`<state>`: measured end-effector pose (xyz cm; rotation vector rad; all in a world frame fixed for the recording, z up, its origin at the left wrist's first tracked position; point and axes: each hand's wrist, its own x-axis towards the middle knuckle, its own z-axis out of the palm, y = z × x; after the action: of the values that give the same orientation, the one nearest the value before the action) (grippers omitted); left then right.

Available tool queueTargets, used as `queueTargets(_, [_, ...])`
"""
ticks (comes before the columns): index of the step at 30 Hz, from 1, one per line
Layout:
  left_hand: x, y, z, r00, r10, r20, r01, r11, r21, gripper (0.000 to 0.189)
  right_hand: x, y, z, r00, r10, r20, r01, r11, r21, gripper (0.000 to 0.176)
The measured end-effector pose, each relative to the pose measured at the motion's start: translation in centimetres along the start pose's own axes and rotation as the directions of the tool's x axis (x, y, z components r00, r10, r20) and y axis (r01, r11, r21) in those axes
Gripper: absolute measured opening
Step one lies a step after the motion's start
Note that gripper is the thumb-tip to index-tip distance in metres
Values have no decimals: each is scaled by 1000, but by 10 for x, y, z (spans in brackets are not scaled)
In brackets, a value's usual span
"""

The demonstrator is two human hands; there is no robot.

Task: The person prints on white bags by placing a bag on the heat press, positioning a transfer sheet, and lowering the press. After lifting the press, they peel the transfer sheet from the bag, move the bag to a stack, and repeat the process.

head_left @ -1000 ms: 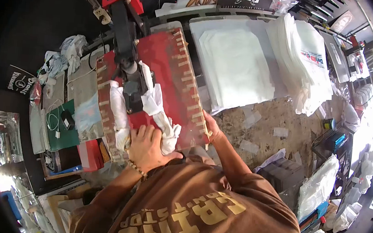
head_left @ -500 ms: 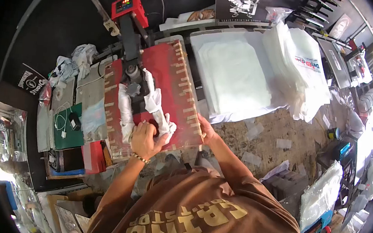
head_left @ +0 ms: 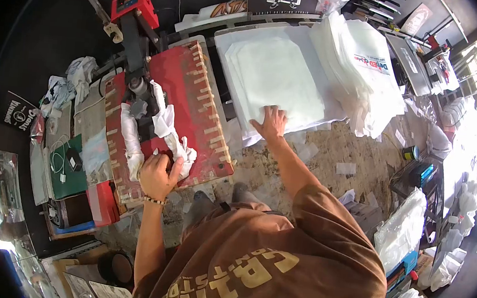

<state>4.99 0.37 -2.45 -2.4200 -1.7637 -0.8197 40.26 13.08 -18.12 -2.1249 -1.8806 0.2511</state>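
Observation:
My left hand [head_left: 158,176], a beaded bracelet at its wrist, is closed round the front of the heat press handle [head_left: 163,121]. White cloth is wrapped along the handle's two bars. Below them lies the red heat press plate [head_left: 173,69], its edges covered with short strips of tape. My right hand [head_left: 272,122] rests with fingers spread on the near edge of a stack of pale, translucent sheets [head_left: 279,76]; nothing is gripped in it. The press's red control box [head_left: 136,5], with a lit display, stands at the back.
White printed bags [head_left: 364,75] are piled right of the sheets. Left of the press are a green mat [head_left: 66,173] with a cable and charger, and crumpled cloths [head_left: 68,86]. Paper scraps [head_left: 345,168] litter the floor. Clear plastic packs [head_left: 401,223] stand at the right.
My right hand has left the right edge of the press and reached over to the sheet stack. The left hand stays on the handle. The view has shifted to the right.

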Motion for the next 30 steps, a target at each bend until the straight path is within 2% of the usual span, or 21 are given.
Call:
queueTargets(2, [4, 0, 0, 1000, -1, -14, 1, 1000, -2, 49, 18, 7, -8, 999, -24, 37, 25, 999, -34, 62])
queueTargets(4, [2, 2, -1, 1000, -1, -24, 0, 1000, -28, 48, 37, 22, -14, 996, 28, 83, -46, 971, 233, 53])
queueTargets(6, [3, 4, -2, 999, -14, -30, 13, 1000, -24, 49, 48, 37, -44, 996, -66, -59, 79, 967, 243, 54])
queueTargets(8, [4, 3, -2, 999, -28, -34, 27, 999, -18, 49, 54, 42, -81, 991, -54, -124, 89, 951, 297, 53])
queueTargets(10, [3, 1, -1, 999, 0, -34, -1, 1000, -24, 49, 54, 38, -107, 988, -46, -146, 81, 966, 247, 56])
queueTargets(12, [2, 0, 1, 999, 0, -44, -1, 1000, -29, 49, 52, 28, -115, 992, -31, -122, 59, 971, 230, 50])
queueTargets(16, [2, -3, 2, 999, 16, -48, -16, 1000, 0, 48, 50, 31, -57, 992, -49, -114, 88, 926, 368, 43])
queueTargets(18, [2, -1, -1, 999, -6, -40, 7, 1000, 6, 48, 43, 32, -32, 998, 60, -16, -47, 892, 449, 40])
queueTargets(20, [2, 1, -2, 999, -39, -33, 39, 999, 12, 48, 35, 18, -33, 996, 76, -39, -55, 918, 393, 41])
queueTargets(23, [4, 1, -2, 998, -7, -67, 4, 999, -34, 49, 29, 8, -30, 996, 84, 40, -92, 932, 351, 45])
queueTargets(25, [4, 1, -2, 996, 3, -92, -5, 1000, -18, 48, 31, 13, -13, 995, -75, 66, 47, 933, 356, 54])
queueTargets(26, [2, 0, -2, 996, -3, -88, 3, 1000, 5, 47, 32, 16, -5, 986, -130, 108, 84, 930, 359, 74])
queueTargets(27, [1, -1, -3, 996, -9, -92, 11, 1000, 19, 46, 26, 1, -26, 967, -76, 244, -16, 935, 354, 85])
queueTargets(28, [0, -1, -3, 995, -19, -97, 22, 999, 34, 45, 28, 1, -14, 985, -103, 139, 51, 942, 332, 84])
queueTargets(30, [-3, -4, 1, 991, -7, -134, 10, 1000, 17, 45, 19, -21, -30, 984, -164, -66, 177, 901, 395, 65])
